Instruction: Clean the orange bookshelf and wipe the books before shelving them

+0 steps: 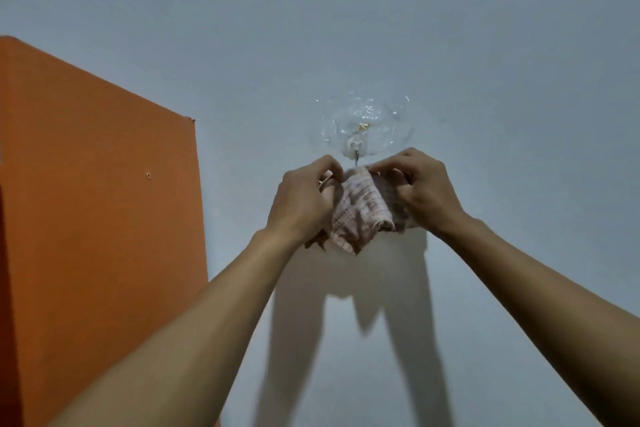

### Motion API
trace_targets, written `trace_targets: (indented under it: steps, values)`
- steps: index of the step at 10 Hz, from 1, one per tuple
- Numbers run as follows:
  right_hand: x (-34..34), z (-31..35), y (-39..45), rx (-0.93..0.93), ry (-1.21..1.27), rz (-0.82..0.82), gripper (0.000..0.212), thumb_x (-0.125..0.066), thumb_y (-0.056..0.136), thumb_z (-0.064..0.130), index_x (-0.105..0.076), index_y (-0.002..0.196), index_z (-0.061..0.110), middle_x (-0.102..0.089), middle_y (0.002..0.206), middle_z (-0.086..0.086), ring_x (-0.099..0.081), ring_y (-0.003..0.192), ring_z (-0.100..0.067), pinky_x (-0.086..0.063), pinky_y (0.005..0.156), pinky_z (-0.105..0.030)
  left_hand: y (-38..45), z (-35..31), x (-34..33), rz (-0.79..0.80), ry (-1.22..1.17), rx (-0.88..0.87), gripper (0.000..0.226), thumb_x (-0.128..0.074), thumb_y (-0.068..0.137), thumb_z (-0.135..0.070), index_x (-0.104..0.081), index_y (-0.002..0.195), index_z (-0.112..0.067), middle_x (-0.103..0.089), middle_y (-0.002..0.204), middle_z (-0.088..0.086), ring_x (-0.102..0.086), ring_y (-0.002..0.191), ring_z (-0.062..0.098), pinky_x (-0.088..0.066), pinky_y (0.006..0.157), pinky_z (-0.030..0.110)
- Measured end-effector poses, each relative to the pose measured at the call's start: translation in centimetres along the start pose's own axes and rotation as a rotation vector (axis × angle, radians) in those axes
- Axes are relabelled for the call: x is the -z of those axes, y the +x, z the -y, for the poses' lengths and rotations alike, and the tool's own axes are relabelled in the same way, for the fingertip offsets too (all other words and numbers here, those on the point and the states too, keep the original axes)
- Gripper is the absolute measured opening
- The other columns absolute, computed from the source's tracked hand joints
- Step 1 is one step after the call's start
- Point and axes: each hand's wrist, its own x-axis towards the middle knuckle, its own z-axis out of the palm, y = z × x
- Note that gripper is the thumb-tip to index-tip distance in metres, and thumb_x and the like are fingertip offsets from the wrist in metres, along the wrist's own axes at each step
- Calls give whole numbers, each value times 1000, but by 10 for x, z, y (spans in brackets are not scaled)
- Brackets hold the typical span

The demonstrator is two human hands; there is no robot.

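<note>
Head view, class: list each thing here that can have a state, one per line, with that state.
cloth: bunched, held up at the wall hook by both hands
left hand: grips the cloth
right hand: pinches the cloth's top edge
wall hook: stuck to the wall under clear tape
orange bookshelf: upright against the wall

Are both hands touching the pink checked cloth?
Touching. The head view shows the left hand and right hand both pinching the pink checked cloth just below the wall hook.
</note>
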Motion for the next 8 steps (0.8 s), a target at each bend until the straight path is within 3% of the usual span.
trace_targets:
  steps: [1,3,5,6,7,8]
  values:
    - [-3,-3,32,29,-57,-35,48,-56,74,-14,-78,104,15,-63,91,-12,-58,80,-19,-43,65,-13,36,0,8,-66,82,-82,17,-62,87,-17,-72,89,-30,-72,88,-4,-66,84,19,-56,76,40]
    - [-19,-10,53,-8,-98,-24,45,-54,80,-8,-77,109,18,-60,93,-13,-59,87,-26,-49,78,-33,65,12,-3,-93,152,-49,16,-62,89,-20,-74,93,-30,-69,94,0,-64,90,20,-54,81,37]
    - [-24,-23,30,-73,-82,-21,26,-60,92,10,-77,108,22,-62,92,-6,-58,85,-18,-39,74,-21,38,30,-30,-102,145,-45,18,-64,87,-26,-73,98,-36,-65,89,-3,-63,84,19,-54,76,36]
    - [-30,-19,9,-215,83,-39,20,-60,92,12,-76,99,23,-67,76,4,-56,63,0,-37,58,-8,13,38,-40,-115,25,54,20,-63,85,-19,-74,94,-34,-69,85,-6,-65,81,13,-54,73,32]
    - [-41,-21,-30,-393,216,-69,14,-62,92,16,-75,93,22,-68,73,8,-59,61,1,-43,57,-12,-32,43,-45,-207,-160,236,15,-65,89,-13,-73,85,-26,-70,80,-11,-63,71,2,-47,64,17]
    - [-61,-23,-105,-530,266,2,10,-66,92,19,-74,89,23,-72,79,7,-65,73,-5,-52,68,-24,-116,48,-56,-261,-314,469,13,-69,89,-15,-72,81,-26,-70,75,-10,-65,71,10,-49,62,16]
